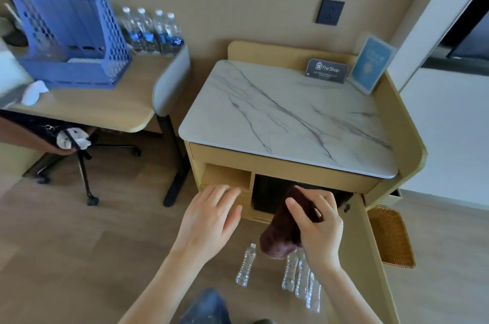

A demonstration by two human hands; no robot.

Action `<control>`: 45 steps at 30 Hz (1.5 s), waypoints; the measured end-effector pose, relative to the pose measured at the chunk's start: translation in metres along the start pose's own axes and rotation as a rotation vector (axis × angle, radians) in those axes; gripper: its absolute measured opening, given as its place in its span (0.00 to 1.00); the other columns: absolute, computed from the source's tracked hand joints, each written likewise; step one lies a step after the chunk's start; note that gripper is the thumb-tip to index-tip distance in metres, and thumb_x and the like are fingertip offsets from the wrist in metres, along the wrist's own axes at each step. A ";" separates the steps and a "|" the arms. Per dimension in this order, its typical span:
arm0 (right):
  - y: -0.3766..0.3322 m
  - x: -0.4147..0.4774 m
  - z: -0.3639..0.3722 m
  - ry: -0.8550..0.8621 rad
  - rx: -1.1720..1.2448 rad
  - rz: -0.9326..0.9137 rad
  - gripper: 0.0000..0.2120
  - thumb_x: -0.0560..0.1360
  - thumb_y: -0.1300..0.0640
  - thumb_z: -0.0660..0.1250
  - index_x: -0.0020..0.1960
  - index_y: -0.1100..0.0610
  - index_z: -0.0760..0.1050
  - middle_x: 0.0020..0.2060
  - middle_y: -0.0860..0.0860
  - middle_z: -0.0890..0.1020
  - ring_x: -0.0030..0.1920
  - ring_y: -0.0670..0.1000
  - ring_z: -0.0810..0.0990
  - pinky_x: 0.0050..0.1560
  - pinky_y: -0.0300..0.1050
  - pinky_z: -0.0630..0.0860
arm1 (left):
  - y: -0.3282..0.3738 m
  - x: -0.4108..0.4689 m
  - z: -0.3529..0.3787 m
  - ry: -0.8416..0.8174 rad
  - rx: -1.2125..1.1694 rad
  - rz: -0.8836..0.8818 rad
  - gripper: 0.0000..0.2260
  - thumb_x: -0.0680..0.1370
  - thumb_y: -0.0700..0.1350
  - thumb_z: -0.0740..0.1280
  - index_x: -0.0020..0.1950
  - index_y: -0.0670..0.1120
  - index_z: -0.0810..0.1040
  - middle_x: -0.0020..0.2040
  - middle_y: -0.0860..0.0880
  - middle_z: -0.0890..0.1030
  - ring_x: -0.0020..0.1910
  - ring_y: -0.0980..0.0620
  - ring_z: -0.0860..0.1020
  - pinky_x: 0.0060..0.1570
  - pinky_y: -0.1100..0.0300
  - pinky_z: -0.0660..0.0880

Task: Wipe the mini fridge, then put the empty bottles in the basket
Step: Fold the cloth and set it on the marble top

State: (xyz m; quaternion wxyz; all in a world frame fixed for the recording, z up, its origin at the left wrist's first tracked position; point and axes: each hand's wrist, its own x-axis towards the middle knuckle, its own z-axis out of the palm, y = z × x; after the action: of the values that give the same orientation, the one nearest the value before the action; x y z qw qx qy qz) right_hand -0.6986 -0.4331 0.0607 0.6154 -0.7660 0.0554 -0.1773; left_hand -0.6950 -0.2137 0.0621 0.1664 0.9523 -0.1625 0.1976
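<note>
Head view: the left hand is hovering released, fingers spread, at the cabinet front. To its right, the mini fridge is sitting dark inside the open cabinet bay, and the right hand is grasping a brown cloth just in front of it. The wiping step appears to be in hand; the next move is calling for pressing the cloth flat against the fridge.

The empty bottles are lying on the wood floor below the hands, not yet collected. A blue basket is standing on the desk at far left; a marble top is covering the cabinet; a wicker basket is sitting on the floor at far right.
</note>
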 end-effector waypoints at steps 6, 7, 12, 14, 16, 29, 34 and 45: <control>-0.002 0.015 0.027 -0.086 0.027 0.016 0.10 0.71 0.57 0.77 0.50 0.46 0.84 0.47 0.41 0.78 0.53 0.45 0.79 0.52 0.38 0.75 | -0.017 -0.014 -0.011 -0.012 -0.002 -0.158 0.16 0.80 0.52 0.59 0.59 0.46 0.81 0.53 0.52 0.81 0.51 0.54 0.80 0.49 0.65 0.73; -0.002 0.016 0.033 -0.091 0.040 0.028 0.09 0.72 0.58 0.76 0.50 0.46 0.84 0.47 0.41 0.78 0.53 0.45 0.79 0.52 0.39 0.75 | -0.024 -0.014 -0.013 -0.013 0.004 -0.171 0.16 0.80 0.52 0.58 0.59 0.46 0.81 0.54 0.53 0.81 0.51 0.55 0.80 0.50 0.66 0.72; -0.001 0.037 0.084 -0.071 0.058 0.073 0.09 0.72 0.59 0.76 0.49 0.48 0.85 0.47 0.42 0.79 0.53 0.44 0.80 0.55 0.40 0.75 | -0.080 0.005 -0.013 -0.008 0.006 -0.194 0.17 0.80 0.52 0.58 0.58 0.46 0.82 0.52 0.52 0.82 0.49 0.55 0.80 0.47 0.66 0.71; 0.001 0.049 0.114 -0.048 0.052 0.085 0.09 0.72 0.59 0.76 0.48 0.48 0.84 0.46 0.42 0.79 0.52 0.45 0.80 0.54 0.38 0.74 | -0.112 0.017 -0.011 -0.015 -0.004 -0.181 0.16 0.80 0.52 0.58 0.58 0.46 0.81 0.52 0.53 0.81 0.49 0.55 0.80 0.46 0.65 0.74; 0.000 0.061 0.149 -0.013 0.048 0.093 0.09 0.71 0.59 0.76 0.47 0.46 0.84 0.45 0.42 0.79 0.51 0.43 0.80 0.51 0.33 0.73 | -0.148 0.030 -0.011 -0.024 -0.019 -0.155 0.16 0.80 0.51 0.58 0.57 0.47 0.82 0.52 0.53 0.81 0.50 0.55 0.80 0.47 0.65 0.75; -0.019 0.136 0.282 0.131 0.023 0.135 0.09 0.72 0.59 0.76 0.47 0.45 0.83 0.47 0.45 0.80 0.50 0.45 0.80 0.50 0.39 0.75 | -0.296 0.126 -0.025 -0.116 -0.122 -0.035 0.11 0.77 0.47 0.66 0.55 0.45 0.83 0.52 0.51 0.83 0.49 0.53 0.82 0.45 0.61 0.80; -0.005 0.177 0.283 0.100 -0.056 0.129 0.12 0.72 0.59 0.76 0.46 0.43 0.81 0.48 0.46 0.79 0.51 0.41 0.79 0.51 0.33 0.74 | -0.301 0.164 0.002 -0.144 -0.139 0.007 0.09 0.77 0.44 0.69 0.55 0.44 0.83 0.52 0.50 0.82 0.49 0.51 0.82 0.43 0.60 0.79; 0.081 0.297 0.296 -0.050 -0.224 0.235 0.08 0.74 0.52 0.75 0.52 0.50 0.83 0.49 0.42 0.75 0.51 0.38 0.76 0.49 0.30 0.68 | -0.292 0.258 0.075 -0.242 -0.114 0.021 0.09 0.78 0.45 0.69 0.57 0.45 0.82 0.54 0.49 0.82 0.52 0.51 0.81 0.45 0.62 0.77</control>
State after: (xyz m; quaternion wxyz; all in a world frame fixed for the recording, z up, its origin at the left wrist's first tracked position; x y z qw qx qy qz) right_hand -0.3111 -0.2684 -0.0097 0.5438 -0.8223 0.1488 -0.0777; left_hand -0.3368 -0.0451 0.0345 0.1972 0.9564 -0.2025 0.0735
